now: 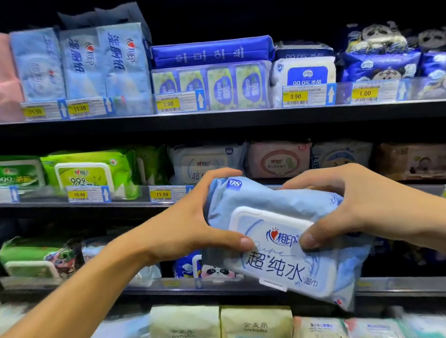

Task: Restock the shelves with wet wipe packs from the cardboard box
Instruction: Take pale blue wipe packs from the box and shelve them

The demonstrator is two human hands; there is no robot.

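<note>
A light-blue soft plastic wet wipe pack with a white hard flip lid point(283, 257) is held in the air in front of the shelving, tilted so that its right end dips lower. The left hand point(192, 223) grips its left end, fingers curled over the top and thumb pressed on the front. The right hand point(366, 201) grips the right end likewise, thumb on the lid.

The pack's upper edge overlaps the black front edge of the middle shelf point(51, 202), which carries yellow price tags point(161, 194). On that shelf lie green lidded packs point(90, 174) at the left, a pale pack of the same brand point(207, 161) just behind the left hand, and a pink pack point(278, 159) beside it. A dark strip of free room runs above them.

The top shelf point(238, 120) holds tall pale-blue packs point(107, 59) standing upright and a flat dark-blue pack point(213, 52) lying on a row of small green-and-blue packs point(220, 87), with open darkness above. The lower shelf point(427, 287) is dark at the right; its contents there cannot be told. Cream packs point(222, 334) stand upright below.
</note>
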